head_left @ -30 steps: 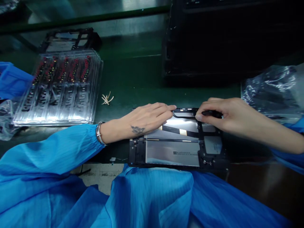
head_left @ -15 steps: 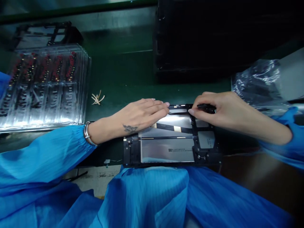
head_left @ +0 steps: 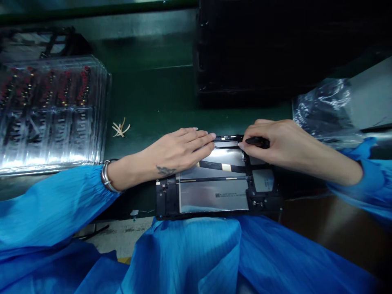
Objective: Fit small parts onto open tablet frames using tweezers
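Far left on the dark green matte counter (head_left: 147,94): a stack of clear, glossy moulded plastic trays (head_left: 52,114), ribbed into rows, with small red-tipped parts in the pockets. Just right of it, a little bundle of pale, thin strips (head_left: 120,129), loose on the mat.

Centre: left hand (head_left: 171,157), a silver metal bangle (head_left: 105,176) at the wrist and a crinkled blue fabric sleeve (head_left: 55,204) behind, laid flat with fingers straight, pressing the upper left of the flat rectangular black-framed device chassis (head_left: 167,200). No grip closed here; palm down, holding the piece steady. Chassis flat at the near counter edge, back open: smooth silvery foil-faced panels (head_left: 214,196), a dark ribbon strip with a tan patch (head_left: 225,167), black plastic ribs between.

Right: right hand (head_left: 284,145) pinching a short, slim black tool (head_left: 257,141), tip at the top edge of the chassis. Judged mid-way: interior exposed, no cover on, work at the top edge under way.

Further right: crumpled shiny clear plastic bag (head_left: 324,110). Behind: tall black box-like stack (head_left: 260,53).
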The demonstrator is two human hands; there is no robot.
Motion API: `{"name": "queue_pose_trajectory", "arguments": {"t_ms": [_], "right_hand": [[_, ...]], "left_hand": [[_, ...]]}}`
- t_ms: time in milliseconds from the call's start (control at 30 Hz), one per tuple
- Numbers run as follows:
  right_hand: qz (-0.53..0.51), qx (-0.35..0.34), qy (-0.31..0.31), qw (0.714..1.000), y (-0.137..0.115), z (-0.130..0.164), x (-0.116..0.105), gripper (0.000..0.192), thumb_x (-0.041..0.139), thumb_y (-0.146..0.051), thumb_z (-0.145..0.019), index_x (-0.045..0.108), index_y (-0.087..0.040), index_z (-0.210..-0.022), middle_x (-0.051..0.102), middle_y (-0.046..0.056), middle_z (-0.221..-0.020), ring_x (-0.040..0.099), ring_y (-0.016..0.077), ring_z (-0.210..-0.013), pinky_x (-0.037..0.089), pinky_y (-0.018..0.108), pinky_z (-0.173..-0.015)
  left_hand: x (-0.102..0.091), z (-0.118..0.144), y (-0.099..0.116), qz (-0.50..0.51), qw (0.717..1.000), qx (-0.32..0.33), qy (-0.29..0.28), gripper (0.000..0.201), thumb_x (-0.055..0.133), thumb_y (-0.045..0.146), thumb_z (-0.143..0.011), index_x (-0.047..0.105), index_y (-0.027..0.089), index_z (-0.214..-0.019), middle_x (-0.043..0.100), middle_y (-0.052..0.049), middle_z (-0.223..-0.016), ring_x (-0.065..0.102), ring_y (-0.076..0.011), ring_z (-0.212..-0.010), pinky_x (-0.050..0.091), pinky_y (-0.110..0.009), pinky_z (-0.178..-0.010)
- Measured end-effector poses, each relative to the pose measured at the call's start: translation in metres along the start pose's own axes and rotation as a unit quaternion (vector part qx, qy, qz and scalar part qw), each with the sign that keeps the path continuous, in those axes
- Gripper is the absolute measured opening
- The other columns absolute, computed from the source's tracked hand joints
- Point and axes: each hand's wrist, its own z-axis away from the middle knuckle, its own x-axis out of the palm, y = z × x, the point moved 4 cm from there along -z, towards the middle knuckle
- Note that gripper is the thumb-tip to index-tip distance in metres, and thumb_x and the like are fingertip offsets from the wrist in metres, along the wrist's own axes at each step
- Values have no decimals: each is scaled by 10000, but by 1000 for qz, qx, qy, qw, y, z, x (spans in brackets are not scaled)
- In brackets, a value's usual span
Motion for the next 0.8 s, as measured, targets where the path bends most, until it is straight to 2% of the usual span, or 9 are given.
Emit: {"name": "queue_pose_trajectory", "arguments": {"t_ms": [300, 467, 567, 633, 700, 800], "right_hand": [[20, -6, -6, 1000, -3, 2, -1, 280, 505, -366, -925, 667, -187, -783, 646, 65, -763, 611, 208, -727, 359, 312, -639], [36, -9, 0, 999, -4, 1, 3, 254, 511, -325, -931, 650, -184, -772, 644, 62, -774, 597, 195, -708, 354, 306, -625], [40, -11, 6, 999, -2, -1, 2, 219, 542, -297, -931, 654, -190, -777, 646, 60, -777, 596, 198, -699, 368, 311, -616], [53, -27, 47, 997, -6, 4, -3, 186, 575, -287, -941, 680, -192, -820, 673, 79, -836, 622, 232, -776, 407, 334, -650], [56, -41, 151, 986, -15, 19, -13, 151, 616, -286, -964, 726, -187, -933, 701, 100, -923, 637, 262, -870, 456, 370, -730], [-77, -51, 318, 944, -39, 56, -15, 197, 592, -296, -1032, 774, -261, -1100, 719, 47, -893, 660, 228, -816, 501, 385, -759]], "left_hand": [[-4, -12, 5, -61, 998, 12, -10, 341, 401, 61, -1075, 651, 38, -1307, 696, -216, -1344, 703, -306, -1227, 637, -390, -914], [-2, -20, 5, -88, 996, 3, -31, 353, 382, 60, -1078, 631, 57, -1327, 709, -200, -1252, 699, -280, -1152, 605, -360, -832], [-1, -26, 10, -111, 993, 6, -23, 357, 388, 77, -1079, 635, 48, -1336, 713, -183, -1145, 698, -283, -1072, 562, -360, -772], [2, -33, 15, -130, 991, 2, -15, 368, 394, 100, -1084, 635, 44, -1356, 705, -164, -1062, 689, -280, -997, 518, -361, -731], [4, -40, 19, -143, 990, -8, -15, 382, 387, 109, -1085, 643, 51, -1362, 687, -143, -993, 665, -266, -929, 474, -360, -705], [6, -51, 19, -122, 992, -7, -30, 375, 390, 107, -1074, 687, 76, -1300, 672, -137, -951, 638, -261, -898, 445, -366, -708]]}}
